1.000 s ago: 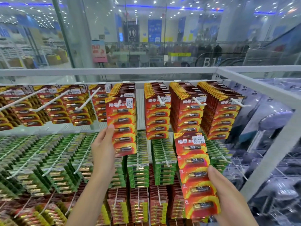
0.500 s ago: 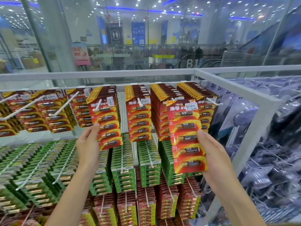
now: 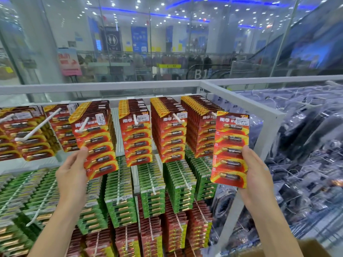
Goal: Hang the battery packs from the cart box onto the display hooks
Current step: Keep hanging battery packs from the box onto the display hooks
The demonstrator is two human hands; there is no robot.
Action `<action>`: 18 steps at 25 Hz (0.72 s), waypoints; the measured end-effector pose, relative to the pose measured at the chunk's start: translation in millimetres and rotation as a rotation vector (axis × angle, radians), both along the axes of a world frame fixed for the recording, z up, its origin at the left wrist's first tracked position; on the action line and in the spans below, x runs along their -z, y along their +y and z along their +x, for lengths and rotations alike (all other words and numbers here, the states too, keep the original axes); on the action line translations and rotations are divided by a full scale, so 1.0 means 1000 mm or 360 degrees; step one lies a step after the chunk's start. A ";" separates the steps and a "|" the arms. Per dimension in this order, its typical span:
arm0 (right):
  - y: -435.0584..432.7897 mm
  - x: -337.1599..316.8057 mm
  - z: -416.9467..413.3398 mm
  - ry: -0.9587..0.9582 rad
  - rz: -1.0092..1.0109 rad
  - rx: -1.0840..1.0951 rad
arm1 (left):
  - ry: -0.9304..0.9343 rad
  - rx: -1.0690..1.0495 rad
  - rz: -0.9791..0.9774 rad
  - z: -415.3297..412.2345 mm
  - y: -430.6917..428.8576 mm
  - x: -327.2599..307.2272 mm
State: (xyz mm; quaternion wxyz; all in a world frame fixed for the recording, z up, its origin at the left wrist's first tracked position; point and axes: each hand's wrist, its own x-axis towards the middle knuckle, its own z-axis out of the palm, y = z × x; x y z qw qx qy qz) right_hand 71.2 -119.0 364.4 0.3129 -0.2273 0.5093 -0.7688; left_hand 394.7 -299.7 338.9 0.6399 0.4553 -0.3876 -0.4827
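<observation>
Both forearms reach up and forward, bare to the frame's lower edge. Left hand: raised, palm turned inward, thumb up along the edge of a red battery pack, fingers hidden behind it. Right hand: raised, thumb and fingers gripping the lower right edge of a second red pack.

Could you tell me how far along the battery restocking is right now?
Done: the top-row red packs already fill several hooks. In hand: the left hand steadies a tilted stack on its hook, and the right hand holds a loose pack beside the rightmost column, not yet hung. The cart box's contents aren't visible.
</observation>
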 end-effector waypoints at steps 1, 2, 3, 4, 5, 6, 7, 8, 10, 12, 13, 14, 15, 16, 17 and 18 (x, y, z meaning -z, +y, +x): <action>0.000 0.002 -0.002 0.0000 0.0027 -0.0008 | -0.0006 0.0005 0.0005 -0.001 0.000 0.001; 0.000 0.003 -0.002 0.0008 0.0051 -0.0021 | -0.0013 0.0009 0.0010 -0.001 -0.001 0.001; 0.000 0.003 -0.002 0.0019 0.0069 -0.0031 | -0.0016 0.0010 0.0010 -0.002 0.000 0.001; 0.000 0.003 -0.003 0.0029 0.0083 -0.0041 | -0.0009 0.0010 0.0005 -0.002 0.000 0.001; 0.000 0.002 -0.003 0.0037 0.0096 -0.0048 | -0.0003 0.0008 0.0002 -0.003 0.000 0.001; -0.001 0.001 -0.003 0.0044 0.0109 -0.0058 | 0.0002 0.0005 -0.0003 -0.003 0.000 0.001; -0.001 0.001 -0.004 0.0042 0.0118 -0.0061 | 0.0005 -0.0001 -0.0003 -0.004 0.001 0.000; -0.002 0.001 -0.004 0.0037 0.0122 -0.0063 | 0.0007 -0.0007 -0.0003 -0.004 0.001 0.000; -0.006 0.003 -0.006 0.0009 0.0134 -0.0067 | 0.0002 -0.0021 -0.0006 -0.004 0.003 -0.001; -0.016 0.004 -0.009 -0.0013 0.0186 -0.0070 | -0.0006 -0.0027 -0.0003 -0.003 0.004 -0.002; -0.023 0.004 -0.011 -0.0013 0.0217 -0.0067 | -0.0007 -0.0027 0.0003 -0.004 0.004 -0.003; -0.031 0.004 -0.013 -0.0005 0.0244 -0.0066 | -0.0007 -0.0028 0.0011 -0.004 0.004 -0.003; -0.039 0.004 -0.016 0.0007 0.0265 -0.0057 | -0.0005 -0.0035 0.0019 -0.004 0.005 -0.003; -0.047 0.003 -0.017 0.0028 0.0279 -0.0045 | -0.0001 -0.0044 0.0015 -0.004 0.004 -0.003; -0.055 0.004 -0.019 0.0080 0.0297 -0.0026 | 0.0008 -0.0051 0.0007 -0.003 0.003 -0.003; -0.063 0.007 -0.020 0.0161 0.0321 -0.0003 | 0.0013 -0.0057 -0.0006 -0.001 0.001 -0.002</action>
